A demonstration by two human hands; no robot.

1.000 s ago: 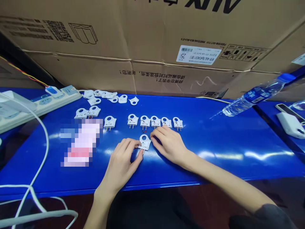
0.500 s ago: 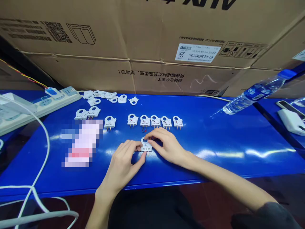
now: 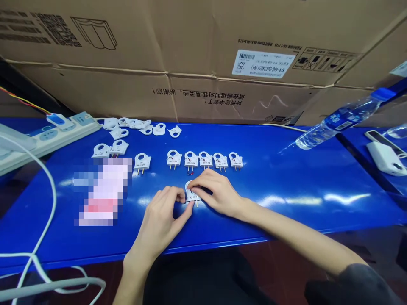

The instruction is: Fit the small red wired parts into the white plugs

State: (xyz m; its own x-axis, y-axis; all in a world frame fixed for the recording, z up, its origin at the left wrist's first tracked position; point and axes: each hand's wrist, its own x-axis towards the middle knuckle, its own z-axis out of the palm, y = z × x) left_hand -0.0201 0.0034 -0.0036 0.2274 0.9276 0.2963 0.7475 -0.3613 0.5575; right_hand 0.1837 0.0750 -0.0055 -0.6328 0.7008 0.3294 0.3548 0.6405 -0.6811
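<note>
- Watching from my end: left hand [image 3: 162,214] is curled in narrow, thumb and fingertip hugging the left side and base of a white ring-topped plug [image 3: 190,196].
- Right hand [image 3: 219,192] has thumb and fingers close together over that same plug, hiding its right half from me. Can't tell if they're pinching anything.
- That plug sits near the middle of the blue table [image 3: 286,178], prongs toward the near edge.
- Just beyond the hands there's a row of five plugs [image 3: 205,162], with a little red-and-black wire bit [image 3: 190,173] in front.
- Left of that: a lone plug [image 3: 142,164], then a pair of plugs [image 3: 119,148] and a pixelated pink patch [image 3: 110,186] I can't read.
- White covers [image 3: 159,129] lie along the far edge, left part.
- Far left corner: power strip [image 3: 47,137]. White cable [image 3: 47,224] crosses the left edge.
- Far right corner: water bottle [image 3: 343,120], blue label, writing too blurry for me.
- Big carton [image 3: 203,51] walls off the far edge. Its sticker [image 3: 263,63] reads "KFR-46G/BpR3AES1(B1)" plus "25", upside down; below, Chinese print [image 3: 197,96], with "谢谢您" readable. QR code [image 3: 59,30] upper left.
</note>
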